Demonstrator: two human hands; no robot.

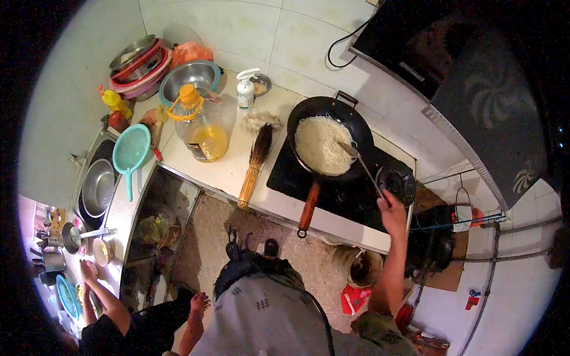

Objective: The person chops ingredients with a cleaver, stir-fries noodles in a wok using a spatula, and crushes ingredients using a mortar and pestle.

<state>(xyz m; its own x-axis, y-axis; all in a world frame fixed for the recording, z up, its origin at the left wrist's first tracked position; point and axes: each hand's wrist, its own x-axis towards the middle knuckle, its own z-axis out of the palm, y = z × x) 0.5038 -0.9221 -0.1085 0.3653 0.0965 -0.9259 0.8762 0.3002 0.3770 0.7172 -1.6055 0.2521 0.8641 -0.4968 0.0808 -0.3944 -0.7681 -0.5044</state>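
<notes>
My right hand (pixel 393 215) is closed around the handle of a metal spatula (pixel 369 172). The spatula's blade rests in a heap of pale, thin noodles (pixel 322 145) inside a black wok (pixel 301 110). The wok sits on the dark stove top (pixel 284 172), its wooden handle (pixel 309 204) pointing back toward me. Low beside my body hangs my left hand (pixel 200 304), fingers loosely bent and apart, holding nothing.
Left of the stove are a straw brush (pixel 255 169), an oil jug (pixel 208 139), a spray bottle (pixel 245 92) and a green strainer (pixel 131 148). A range hood (pixel 433 53) overhangs on the right. Another person's hands (pixel 89 274) work at the far-left counter.
</notes>
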